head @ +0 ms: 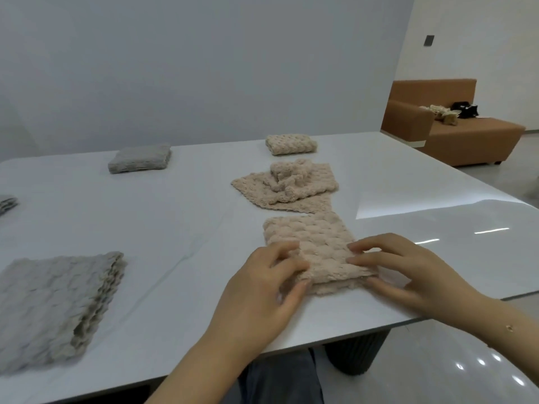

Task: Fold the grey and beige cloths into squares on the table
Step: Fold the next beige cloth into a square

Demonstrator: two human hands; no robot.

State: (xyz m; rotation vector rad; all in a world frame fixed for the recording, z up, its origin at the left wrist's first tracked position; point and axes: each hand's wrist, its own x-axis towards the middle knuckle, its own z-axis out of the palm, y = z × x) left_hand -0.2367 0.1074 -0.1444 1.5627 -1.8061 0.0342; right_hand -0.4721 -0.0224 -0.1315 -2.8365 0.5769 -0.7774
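Note:
A folded beige cloth (313, 243) lies near the front edge of the white table (180, 228). My left hand (262, 290) grips its near left corner, thumb under the edge. My right hand (399, 269) pinches its near right edge, fingers on top. Behind it a crumpled beige cloth (287, 185) lies loose. Further back sits a folded beige square (290, 144). A folded grey stack (52, 304) rests at the front left, and a folded grey square (140, 158) sits at the back left.
Another grey cloth (7, 203) shows partly at the left edge. The table's front edge runs just below my hands, with a dark ribbed leg (358, 354) under it. A brown bench (455, 129) with small items stands beyond the table's right corner.

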